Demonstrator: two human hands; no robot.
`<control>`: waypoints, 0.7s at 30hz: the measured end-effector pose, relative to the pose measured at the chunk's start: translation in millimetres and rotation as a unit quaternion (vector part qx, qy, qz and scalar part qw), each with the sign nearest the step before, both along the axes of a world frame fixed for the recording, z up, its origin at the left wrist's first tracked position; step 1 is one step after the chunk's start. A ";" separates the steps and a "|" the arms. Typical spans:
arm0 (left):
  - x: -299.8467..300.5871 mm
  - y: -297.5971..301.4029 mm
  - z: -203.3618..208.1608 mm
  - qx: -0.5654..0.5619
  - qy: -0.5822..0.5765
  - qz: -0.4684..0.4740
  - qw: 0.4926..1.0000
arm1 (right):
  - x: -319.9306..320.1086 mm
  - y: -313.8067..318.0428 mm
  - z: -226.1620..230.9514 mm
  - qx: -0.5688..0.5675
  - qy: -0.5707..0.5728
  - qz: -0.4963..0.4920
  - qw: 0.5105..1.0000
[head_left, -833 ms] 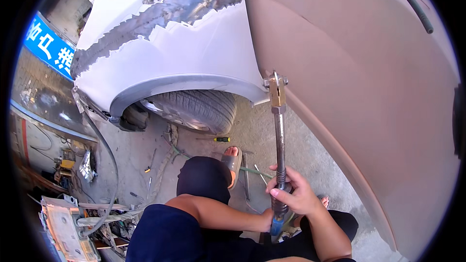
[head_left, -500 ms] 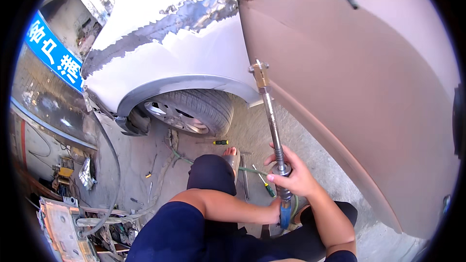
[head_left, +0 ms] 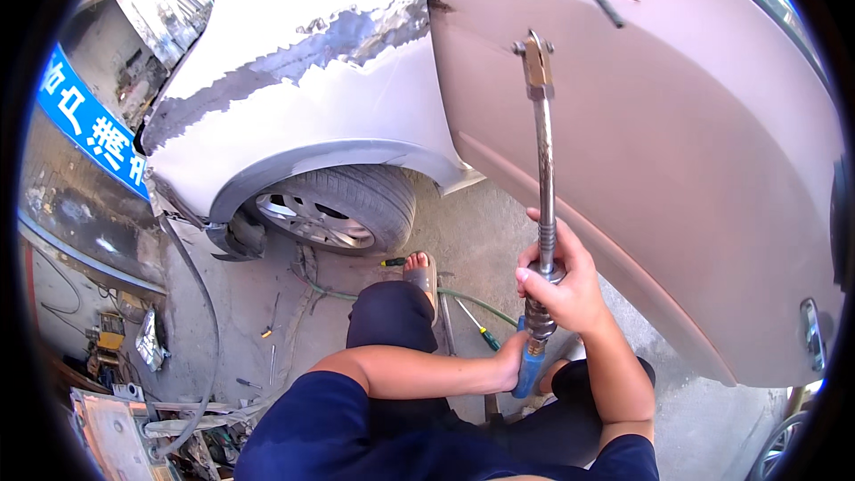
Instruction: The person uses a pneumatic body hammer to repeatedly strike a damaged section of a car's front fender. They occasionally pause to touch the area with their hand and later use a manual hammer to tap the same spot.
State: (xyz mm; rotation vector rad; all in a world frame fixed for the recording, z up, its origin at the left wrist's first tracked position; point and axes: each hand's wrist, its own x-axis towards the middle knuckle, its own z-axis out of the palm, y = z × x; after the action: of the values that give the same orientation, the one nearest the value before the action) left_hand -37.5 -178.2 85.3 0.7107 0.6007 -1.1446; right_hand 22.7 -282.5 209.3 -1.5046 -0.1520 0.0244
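A slide hammer dent puller [head_left: 547,156] points up and away from me, its brass-coloured tip in front of the pale car door. Low on it, my left hand [head_left: 509,363] is closed round the blue handle [head_left: 530,367]; part of that grip is hidden. My right hand [head_left: 570,289] wraps the ribbed metal weight on the shaft, just above the handle. The tip appears over the door panel [head_left: 659,160], but I cannot tell whether it touches. To the left is the white fender [head_left: 329,107], with a jagged band of bare, crumpled metal.
Below the fender is the front wheel [head_left: 334,209]. A green hose [head_left: 481,305] and screwdrivers, one with a green handle [head_left: 489,338], lie on the ground near my foot. A dark cable [head_left: 203,294] hangs at left, beside cluttered parts and tools [head_left: 111,334]. A blue banner [head_left: 93,120] stands beyond.
Both hands have raised the slide hammer, and its tip has moved up and right across the door panel. My view has shifted slightly, showing more of the door's top and right edges.
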 end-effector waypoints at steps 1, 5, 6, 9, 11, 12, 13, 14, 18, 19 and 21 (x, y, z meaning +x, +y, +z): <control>7.9 0.2 5.2 0.006 0.020 0.014 1.000 | 14.9 3.2 4.4 -0.012 0.011 0.006 1.000; 47.2 -3.4 7.9 0.018 0.055 0.055 0.997 | 83.2 19.8 14.8 -0.096 0.030 0.001 0.995; 55.6 -4.1 5.8 0.007 0.028 0.054 0.998 | 97.5 23.1 15.9 -0.103 0.036 -0.008 0.994; 72.6 -5.2 -0.8 -0.011 0.040 0.056 0.998 | 130.1 31.0 16.1 -0.130 0.050 -0.018 0.990; 77.1 -5.9 -4.7 -0.005 0.066 0.073 0.995 | 141.1 33.9 14.8 -0.142 0.061 -0.023 0.988; 78.3 -5.6 -7.1 0.000 0.072 0.054 0.996 | 144.2 35.1 13.8 -0.148 0.064 -0.025 0.987; 78.4 -4.8 -9.5 -0.004 0.070 0.044 0.997 | 145.6 36.2 12.8 -0.144 0.069 -0.026 0.987; 78.3 -3.8 -12.3 -0.007 0.066 0.033 0.997 | 146.2 37.2 11.8 -0.139 0.073 -0.028 0.987; 74.8 -0.3 -24.0 -0.032 0.070 -0.006 0.997 | 146.2 40.0 9.6 -0.144 0.065 -0.019 0.987; 73.5 -0.6 -26.2 -0.023 0.078 -0.009 0.997 | 146.2 40.6 9.6 -0.146 0.066 -0.020 0.987; 71.4 -1.7 -29.4 -0.016 0.082 -0.010 0.996 | 146.6 41.6 10.3 -0.157 0.075 -0.030 0.984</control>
State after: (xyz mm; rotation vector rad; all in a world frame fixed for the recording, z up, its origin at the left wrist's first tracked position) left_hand 33.9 -179.8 56.0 0.5998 0.7130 -1.2374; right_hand 169.3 -240.8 219.5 -1.8151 0.0203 0.1188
